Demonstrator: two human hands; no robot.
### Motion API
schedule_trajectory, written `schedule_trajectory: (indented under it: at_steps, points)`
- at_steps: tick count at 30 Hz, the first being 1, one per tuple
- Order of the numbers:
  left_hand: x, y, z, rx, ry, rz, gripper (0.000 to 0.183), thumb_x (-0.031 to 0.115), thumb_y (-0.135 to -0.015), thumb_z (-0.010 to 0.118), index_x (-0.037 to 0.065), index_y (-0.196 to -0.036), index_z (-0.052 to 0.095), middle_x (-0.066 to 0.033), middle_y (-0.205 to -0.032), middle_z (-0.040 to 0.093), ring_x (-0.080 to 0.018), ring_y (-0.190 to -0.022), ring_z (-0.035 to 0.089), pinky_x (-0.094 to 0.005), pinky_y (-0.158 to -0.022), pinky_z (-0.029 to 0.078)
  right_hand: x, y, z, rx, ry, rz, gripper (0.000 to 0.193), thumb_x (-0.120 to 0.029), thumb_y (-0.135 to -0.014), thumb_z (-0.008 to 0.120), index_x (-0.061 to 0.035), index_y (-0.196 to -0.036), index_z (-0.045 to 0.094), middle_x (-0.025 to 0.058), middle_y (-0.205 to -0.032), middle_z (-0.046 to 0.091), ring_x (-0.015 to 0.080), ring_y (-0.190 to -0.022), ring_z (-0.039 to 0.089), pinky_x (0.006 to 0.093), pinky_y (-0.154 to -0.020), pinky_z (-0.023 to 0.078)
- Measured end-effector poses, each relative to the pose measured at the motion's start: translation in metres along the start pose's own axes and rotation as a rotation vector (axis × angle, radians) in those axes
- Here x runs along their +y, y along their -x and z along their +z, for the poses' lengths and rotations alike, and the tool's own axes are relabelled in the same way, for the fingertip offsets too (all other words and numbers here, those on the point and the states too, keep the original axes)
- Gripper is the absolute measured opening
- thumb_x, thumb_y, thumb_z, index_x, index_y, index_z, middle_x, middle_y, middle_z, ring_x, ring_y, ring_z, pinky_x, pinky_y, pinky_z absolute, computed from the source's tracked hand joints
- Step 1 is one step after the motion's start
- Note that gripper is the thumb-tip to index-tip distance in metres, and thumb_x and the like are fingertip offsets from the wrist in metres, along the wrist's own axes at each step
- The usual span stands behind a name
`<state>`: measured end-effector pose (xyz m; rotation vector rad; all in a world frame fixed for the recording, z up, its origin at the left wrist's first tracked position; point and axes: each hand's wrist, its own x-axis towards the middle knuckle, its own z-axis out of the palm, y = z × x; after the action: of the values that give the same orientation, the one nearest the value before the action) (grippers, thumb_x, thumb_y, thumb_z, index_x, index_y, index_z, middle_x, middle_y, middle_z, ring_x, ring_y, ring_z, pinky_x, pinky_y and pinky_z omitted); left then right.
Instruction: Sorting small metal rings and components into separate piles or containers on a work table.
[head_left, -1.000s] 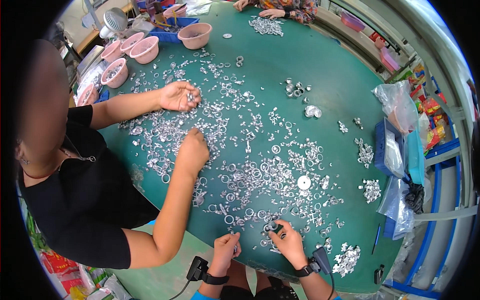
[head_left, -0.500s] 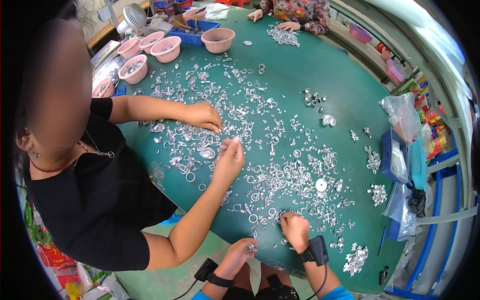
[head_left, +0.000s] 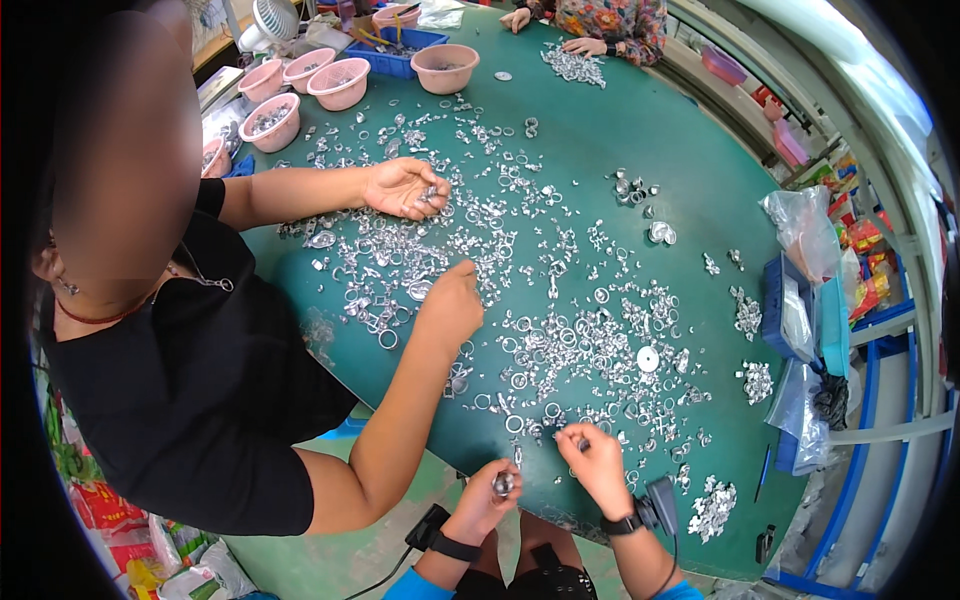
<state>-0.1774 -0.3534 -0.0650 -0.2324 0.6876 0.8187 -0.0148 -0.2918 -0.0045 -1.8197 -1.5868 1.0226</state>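
My left hand [head_left: 482, 500] is curled at the table's near edge around shiny silver metal pieces [head_left: 503, 485], which show between the fingers and thumb. To its right, my right hand [head_left: 596, 466] reaches over the near side of the heap with its fingertips pinched together. A small grey metal piece [head_left: 584, 444] shows at those fingers; its exact shape is too small to tell. Silver rings and small castings [head_left: 560, 345] lie scattered just beyond both hands. A flat round silver disc [head_left: 648, 358] rests among them.
A co-worker in black [head_left: 190, 400] sorts pieces at my left, arms over the green table [head_left: 700, 170]. Another person's hands [head_left: 585, 46] are at the far side. Pink bowls [head_left: 340, 85] stand far left. Small sorted piles [head_left: 712, 510] and blue bins [head_left: 788, 310] line the right.
My right hand has shifted slightly, and a grey piece now shows at its fingers. My left hand has turned, showing more of its metal. The co-worker's far hand has turned palm up, holding pieces.
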Motion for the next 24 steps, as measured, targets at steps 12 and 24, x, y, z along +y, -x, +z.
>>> schedule_trajectory:
  at_steps: [12, 24]
  points:
    - [0.0, 0.009, 0.008, 0.1, -0.12, 0.025, 0.02, 0.023, -0.082, 0.044, 0.006, -0.078, 0.052, -0.0071, -0.07, 0.054, -0.0174, -0.063, 0.051, -0.0255, -0.053, 0.039, 0.023, -0.043, 0.033, 0.027, 0.468, -0.011, 0.015, -0.022, -0.067, 0.057, -0.0082, -0.064, 0.061, 0.0106, -0.061, 0.058, 0.0279, -0.055, 0.057, 0.0359, -0.05, 0.046]
    - [0.011, -0.003, 0.003, 0.034, 0.11, -0.001, 0.022, 0.025, -0.082, 0.042, 0.006, -0.076, 0.052, -0.008, -0.07, 0.054, -0.0144, -0.054, 0.048, -0.0212, -0.041, 0.032, -0.021, -0.011, 0.027, -0.167, 0.256, -0.164, 0.017, -0.019, -0.067, 0.061, -0.0063, -0.079, 0.061, 0.008, -0.058, 0.057, 0.021, -0.05, 0.056, 0.0291, -0.046, 0.043]
